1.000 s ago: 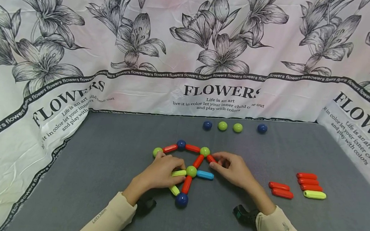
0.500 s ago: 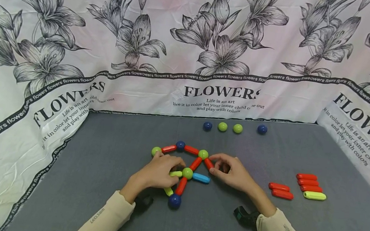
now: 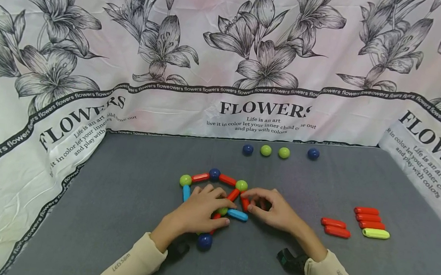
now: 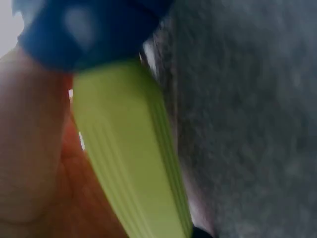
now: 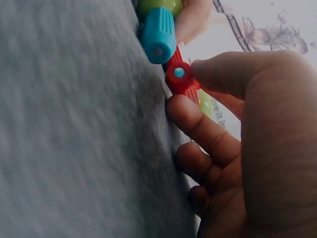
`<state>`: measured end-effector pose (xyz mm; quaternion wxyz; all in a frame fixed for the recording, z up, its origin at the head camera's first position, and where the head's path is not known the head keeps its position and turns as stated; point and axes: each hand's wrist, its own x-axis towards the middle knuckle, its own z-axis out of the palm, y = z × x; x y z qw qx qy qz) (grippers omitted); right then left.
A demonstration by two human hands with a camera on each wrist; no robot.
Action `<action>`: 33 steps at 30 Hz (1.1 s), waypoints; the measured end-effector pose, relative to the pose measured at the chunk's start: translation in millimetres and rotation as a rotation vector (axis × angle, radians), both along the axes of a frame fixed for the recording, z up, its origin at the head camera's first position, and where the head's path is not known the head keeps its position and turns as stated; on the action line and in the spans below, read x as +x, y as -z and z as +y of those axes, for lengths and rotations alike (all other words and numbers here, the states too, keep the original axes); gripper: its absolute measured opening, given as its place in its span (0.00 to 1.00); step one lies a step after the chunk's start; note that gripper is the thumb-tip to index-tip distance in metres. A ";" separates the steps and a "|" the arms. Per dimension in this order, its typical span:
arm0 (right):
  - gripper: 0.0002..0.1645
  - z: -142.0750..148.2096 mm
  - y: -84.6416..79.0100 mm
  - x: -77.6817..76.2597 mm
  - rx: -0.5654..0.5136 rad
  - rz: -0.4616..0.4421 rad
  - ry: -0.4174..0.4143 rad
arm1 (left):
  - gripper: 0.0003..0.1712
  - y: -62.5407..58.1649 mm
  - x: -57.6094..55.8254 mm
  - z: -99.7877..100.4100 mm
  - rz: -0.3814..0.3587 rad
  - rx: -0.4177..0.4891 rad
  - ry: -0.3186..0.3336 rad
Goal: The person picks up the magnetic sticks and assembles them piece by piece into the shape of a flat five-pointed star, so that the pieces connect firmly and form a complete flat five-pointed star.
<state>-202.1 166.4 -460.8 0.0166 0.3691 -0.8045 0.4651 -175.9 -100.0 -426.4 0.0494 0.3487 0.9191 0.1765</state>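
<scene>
In the head view, my left hand lies over a linked shape of magnetic rods and balls. Its fingers and thumb are spread apart on either side of a green ball, beside a blue rod. A yellow rod runs close by the palm in the left wrist view, joined to a dark blue ball. My right hand pinches a red rod between thumb and finger. That rod hangs from another green ball. The left hand hides part of the shape.
Loose red rods lie to the right, beside more red rods and a yellow rod. At the back sit two dark blue balls and two green balls. A flower-printed cloth stands behind the grey table.
My left hand has left the yellow rod and moved right over the green ball, uncovering a blue rod at left. The shape has shifted slightly left and nearer. The right hand still pinches its red rod.
</scene>
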 end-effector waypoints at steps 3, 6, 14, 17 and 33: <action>0.14 -4.1 0.9 1.4 -0.012 0.017 -0.036 | 0.14 2.3 2.8 2.5 0.046 -0.006 -0.025; 0.15 -6.9 1.0 2.9 0.011 0.041 -0.047 | 0.11 4.3 4.1 2.8 0.066 -0.009 -0.038; 0.14 -8.2 -0.3 8.2 0.100 0.021 -0.032 | 0.12 3.2 5.5 2.3 0.076 -0.028 -0.029; 0.12 -8.9 -2.3 9.2 0.083 0.009 -0.026 | 0.11 2.7 5.4 2.9 0.086 -0.032 -0.028; 0.10 -8.4 0.3 7.8 0.051 -0.002 -0.028 | 0.12 1.4 5.4 3.5 0.077 -0.030 -0.024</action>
